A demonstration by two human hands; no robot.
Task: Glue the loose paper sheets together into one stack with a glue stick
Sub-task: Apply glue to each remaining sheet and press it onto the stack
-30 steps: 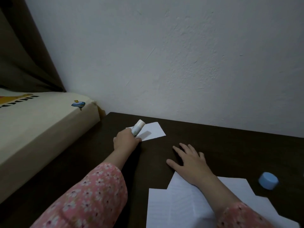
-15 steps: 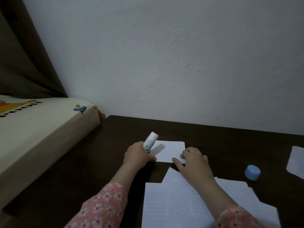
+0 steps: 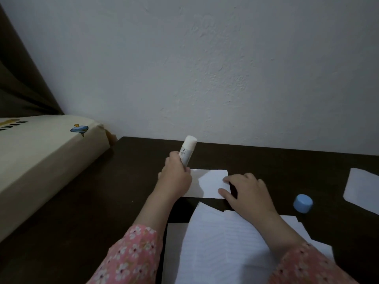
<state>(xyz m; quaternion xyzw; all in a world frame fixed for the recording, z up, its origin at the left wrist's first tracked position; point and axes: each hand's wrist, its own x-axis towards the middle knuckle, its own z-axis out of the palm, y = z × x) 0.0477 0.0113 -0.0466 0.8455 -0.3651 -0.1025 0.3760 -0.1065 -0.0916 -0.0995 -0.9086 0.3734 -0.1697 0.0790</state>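
1. The left hand (image 3: 176, 175) grips the glue stick (image 3: 187, 149) with its fingers curled tight round the tube.
2. The glue stick points up and leans a little to the right. Its white top is bare.
3. The small paper (image 3: 211, 183) lies flat on the dark table (image 3: 82, 212), between the 2 hands.
4. The left hand rests at the left edge of the small paper.
5. The right hand (image 3: 248, 193) is at the right edge of the small paper. Its thumb and fingertips touch that edge, and its fingers are bent. I cannot tell if it pinches the paper or only presses on it.
6. The big pile of lined sheets (image 3: 221, 247) lies close to the person, just under the small paper. The right arm crosses over it.
7. The blue cap (image 3: 303, 203) sits on the table to the right of the right hand, apart from it.
8. Another paper (image 3: 363, 189) lies at the far right edge, near the blue cap.
9. Both arms wear a pink flower sleeve (image 3: 131, 257).
10. A cream bed (image 3: 41, 160) with a little spinning-top picture (image 3: 79, 129) stands left of the table.
11. A plain wall (image 3: 205, 68) is behind the table.
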